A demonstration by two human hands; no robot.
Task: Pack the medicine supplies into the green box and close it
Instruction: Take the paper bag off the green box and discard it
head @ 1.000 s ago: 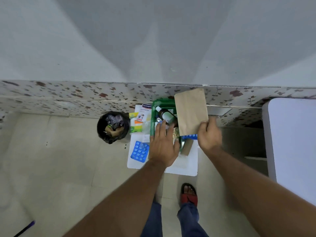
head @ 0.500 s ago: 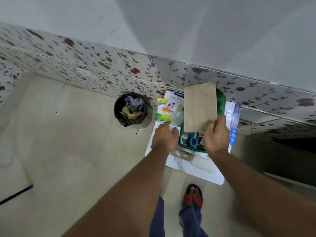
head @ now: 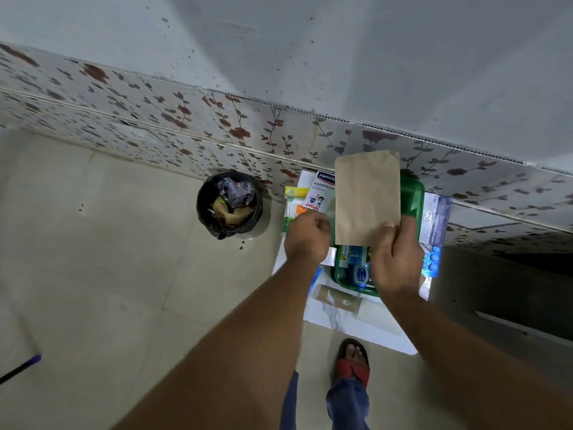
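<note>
The green box (head: 412, 193) sits on a white board (head: 356, 324) on the floor by the tiled wall, with blue packets (head: 356, 265) inside it. My right hand (head: 397, 262) holds a flat brown paper envelope (head: 367, 197) by its lower edge above the box, hiding most of the inside. My left hand (head: 307, 235) hovers with curled fingers at the box's left side; blur hides whether it holds anything. A white plaster box (head: 321, 193) and a yellow-green pack (head: 293, 200) lie left of the box.
A black bin (head: 229, 204) full of rubbish stands to the left against the wall. A white-blue packet (head: 435, 218) and a blue blister pack (head: 432, 262) lie right of the box. A brown strip (head: 338, 299) lies in front. My sandalled foot (head: 353, 358) is near the board.
My left hand left the box's inside and moved to its left side, fingers curling. The right hand keeps the brown envelope over the box. The camera view shifted left.
</note>
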